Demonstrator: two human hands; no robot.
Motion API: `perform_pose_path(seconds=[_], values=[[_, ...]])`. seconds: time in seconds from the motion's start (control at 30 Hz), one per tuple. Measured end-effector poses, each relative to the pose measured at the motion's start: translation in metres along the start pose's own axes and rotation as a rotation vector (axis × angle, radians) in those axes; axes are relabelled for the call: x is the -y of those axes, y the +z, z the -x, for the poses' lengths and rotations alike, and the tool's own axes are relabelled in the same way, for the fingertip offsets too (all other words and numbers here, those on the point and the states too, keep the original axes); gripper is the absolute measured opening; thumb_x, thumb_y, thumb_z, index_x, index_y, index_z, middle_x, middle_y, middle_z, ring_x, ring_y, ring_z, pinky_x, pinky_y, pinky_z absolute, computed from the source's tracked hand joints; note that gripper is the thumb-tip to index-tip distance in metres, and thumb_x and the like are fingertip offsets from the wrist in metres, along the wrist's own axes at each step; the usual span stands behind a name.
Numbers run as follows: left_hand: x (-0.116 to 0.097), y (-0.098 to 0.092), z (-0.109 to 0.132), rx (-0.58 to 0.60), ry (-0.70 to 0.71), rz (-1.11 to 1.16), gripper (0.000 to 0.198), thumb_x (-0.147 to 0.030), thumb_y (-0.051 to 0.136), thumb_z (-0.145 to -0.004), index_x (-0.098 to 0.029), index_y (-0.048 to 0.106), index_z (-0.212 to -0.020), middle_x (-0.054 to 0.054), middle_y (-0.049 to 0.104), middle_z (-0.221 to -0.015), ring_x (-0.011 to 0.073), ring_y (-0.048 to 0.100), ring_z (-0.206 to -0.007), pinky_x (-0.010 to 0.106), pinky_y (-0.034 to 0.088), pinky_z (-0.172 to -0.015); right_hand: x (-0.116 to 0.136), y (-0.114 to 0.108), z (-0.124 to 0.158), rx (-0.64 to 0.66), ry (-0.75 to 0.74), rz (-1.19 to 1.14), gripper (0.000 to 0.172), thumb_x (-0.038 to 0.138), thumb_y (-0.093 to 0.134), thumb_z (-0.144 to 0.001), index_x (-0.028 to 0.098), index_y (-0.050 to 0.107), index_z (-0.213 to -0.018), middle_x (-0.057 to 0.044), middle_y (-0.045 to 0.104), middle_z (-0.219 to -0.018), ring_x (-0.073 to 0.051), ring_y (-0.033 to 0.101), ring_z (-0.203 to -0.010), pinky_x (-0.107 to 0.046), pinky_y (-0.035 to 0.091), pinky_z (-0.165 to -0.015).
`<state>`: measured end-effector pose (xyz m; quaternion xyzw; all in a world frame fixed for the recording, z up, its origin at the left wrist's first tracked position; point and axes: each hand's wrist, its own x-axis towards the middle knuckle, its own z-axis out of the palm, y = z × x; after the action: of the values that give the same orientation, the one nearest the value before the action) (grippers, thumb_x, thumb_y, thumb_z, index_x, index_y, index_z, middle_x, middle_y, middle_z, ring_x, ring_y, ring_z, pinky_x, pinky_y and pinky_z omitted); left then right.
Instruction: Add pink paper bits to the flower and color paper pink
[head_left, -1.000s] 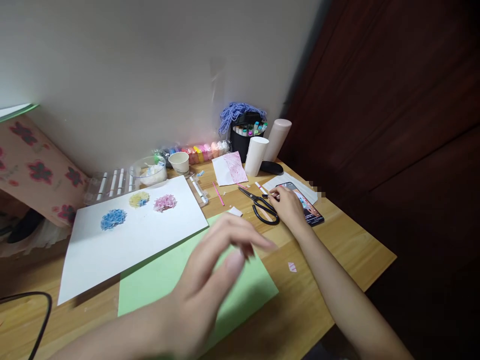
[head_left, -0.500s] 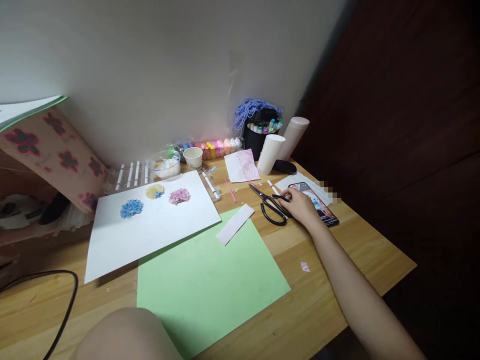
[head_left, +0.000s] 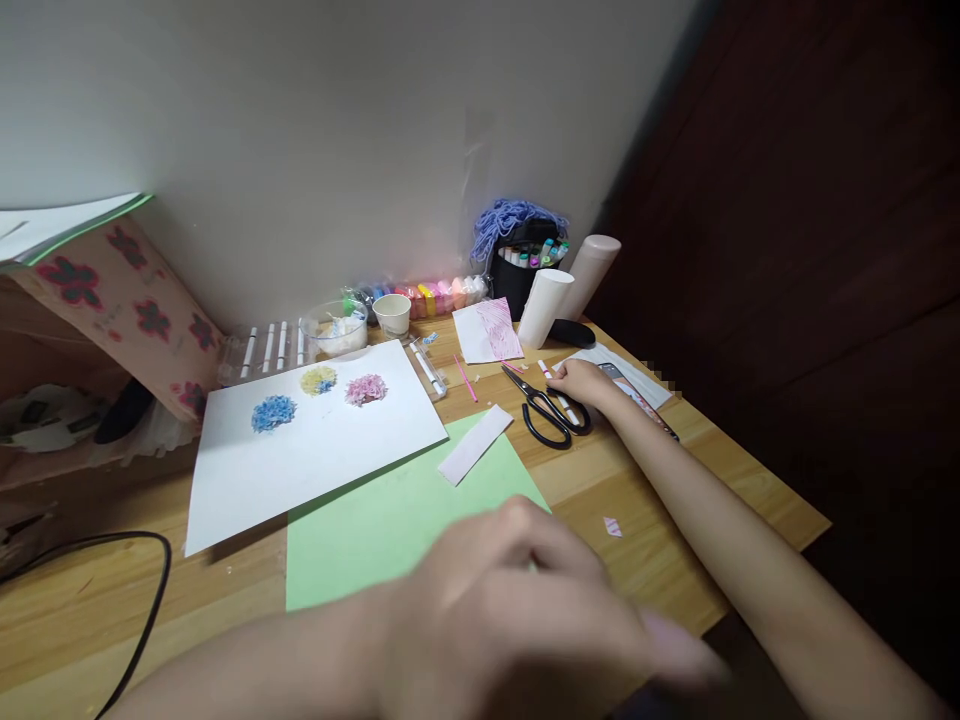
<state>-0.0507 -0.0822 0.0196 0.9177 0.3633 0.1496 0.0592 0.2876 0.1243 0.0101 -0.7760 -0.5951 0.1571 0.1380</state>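
My right hand [head_left: 583, 384] reaches in from the right, its fingertips pinched on a slim white marker [head_left: 568, 409] with a red band. That marker lies across the black-handled scissors [head_left: 546, 408]. In the foreground my left hand [head_left: 517, 600] is large and smeared by motion, over the green sheet [head_left: 352, 550]; what its fingers hold, if anything, is hidden. A pale pink paper strip [head_left: 475, 445] lies on the green sheet's upper edge. On the white sheet [head_left: 262, 490] are blue [head_left: 274, 413], yellow [head_left: 318, 380] and pink [head_left: 366, 389] crinkled clusters.
Behind stand a paper cup [head_left: 392, 315], a clear bowl [head_left: 337, 330], a black marker holder [head_left: 514, 285] and two upright cylinders [head_left: 546, 308]. A phone [head_left: 637, 395] lies by my right forearm. A floral pink box [head_left: 135, 310] and a black cable [head_left: 154, 600] are at the left.
My left hand has come in over the green sheet from the lower left. My right hand has shifted slightly left and up, off the scissor handle, uncovering more of the marker.
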Motion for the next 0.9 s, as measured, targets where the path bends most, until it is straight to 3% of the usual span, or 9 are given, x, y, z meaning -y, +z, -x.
perform_pose_path(seconds=[0.1,0.17,0.2,0.3,0.37,0.43,0.53,0.7,0.9], values=[[0.027,0.002,-0.066,0.082,0.219,0.046,0.065,-0.066,0.037,-0.085,-0.024,0.046,-0.134,0.014,0.053,-0.132,0.0295,0.051,-0.120,0.044,0.046,-0.097,0.007,0.000,-0.011,0.019,-0.010,-0.016,0.024,0.020,0.068,-0.064,0.020,0.052,-0.046,0.000,0.051,-0.042,-0.019,0.054,-0.049,-0.029,0.036,-0.052],[0.042,0.011,-0.082,0.120,0.211,-0.008,0.073,-0.066,0.027,-0.089,-0.010,0.042,-0.134,0.023,0.041,-0.141,0.0339,0.037,-0.132,0.050,0.034,-0.105,0.011,-0.001,-0.014,-0.022,-0.026,-0.053,0.012,0.020,0.064,-0.070,0.019,0.058,-0.059,-0.001,0.055,-0.047,-0.018,0.055,-0.051,-0.028,0.038,-0.053],[0.047,0.016,-0.081,0.155,0.197,-0.037,0.075,-0.066,0.025,-0.089,-0.009,0.040,-0.135,0.023,0.038,-0.143,0.0342,0.032,-0.135,0.051,0.030,-0.107,0.013,-0.002,-0.013,-0.054,-0.036,-0.074,0.006,0.022,0.060,-0.075,0.017,0.060,-0.071,-0.003,0.060,-0.054,-0.018,0.057,-0.054,-0.028,0.039,-0.055],[0.050,0.029,-0.061,0.197,0.154,-0.105,0.081,-0.068,0.023,-0.088,-0.007,0.033,-0.140,0.024,0.030,-0.147,0.0350,0.026,-0.138,0.050,0.027,-0.109,0.025,-0.008,0.005,-0.220,-0.144,-0.196,0.022,0.030,0.040,-0.091,0.017,0.052,-0.105,-0.006,0.066,-0.082,-0.016,0.061,-0.069,-0.027,0.044,-0.065],[0.045,0.033,-0.047,0.183,0.129,-0.134,0.085,-0.069,0.023,-0.087,-0.005,0.031,-0.141,0.026,0.031,-0.146,0.0363,0.029,-0.137,0.048,0.030,-0.107,0.035,-0.014,0.030,-0.347,-0.356,-0.366,0.026,0.037,0.041,-0.092,0.019,0.048,-0.110,-0.005,0.064,-0.086,-0.017,0.061,-0.072,-0.028,0.045,-0.068],[0.039,0.033,-0.038,0.148,0.110,-0.150,0.085,-0.070,0.023,-0.086,-0.004,0.033,-0.139,0.026,0.036,-0.143,0.0368,0.034,-0.134,0.048,0.033,-0.104,0.045,-0.019,0.060,-0.222,-0.478,-0.383,0.025,0.039,0.044,-0.092,0.022,0.052,-0.109,-0.003,0.063,-0.082,-0.018,0.059,-0.072,-0.028,0.044,-0.068],[0.035,0.028,-0.035,0.098,0.096,-0.137,0.076,-0.066,0.026,-0.088,-0.007,0.040,-0.134,0.023,0.046,-0.137,0.0348,0.044,-0.127,0.047,0.037,-0.100,0.054,-0.016,0.100,0.153,-0.589,-0.201,0.020,0.033,0.052,-0.088,0.025,0.059,-0.105,-0.003,0.066,-0.091,-0.019,0.060,-0.079,-0.028,0.042,-0.070],[0.040,0.022,-0.050,0.049,0.027,-0.128,0.030,-0.028,0.032,-0.097,-0.012,0.052,-0.113,0.014,0.062,-0.103,0.0240,0.058,-0.088,0.039,0.048,-0.073,0.049,0.012,0.116,0.252,-0.496,-0.138,0.020,0.023,0.048,-0.086,0.022,0.059,-0.103,-0.004,0.067,-0.091,-0.019,0.060,-0.078,-0.027,0.039,-0.067],[0.044,0.026,-0.084,0.114,0.089,-0.325,0.023,-0.005,0.034,-0.090,-0.013,0.055,-0.086,0.009,0.058,-0.085,0.0218,0.052,-0.073,0.034,0.040,-0.064,0.054,0.021,0.107,0.339,-0.508,-0.312,0.025,0.029,0.050,-0.087,0.022,0.046,-0.110,-0.003,0.060,-0.093,-0.019,0.058,-0.087,-0.029,0.042,-0.076]])
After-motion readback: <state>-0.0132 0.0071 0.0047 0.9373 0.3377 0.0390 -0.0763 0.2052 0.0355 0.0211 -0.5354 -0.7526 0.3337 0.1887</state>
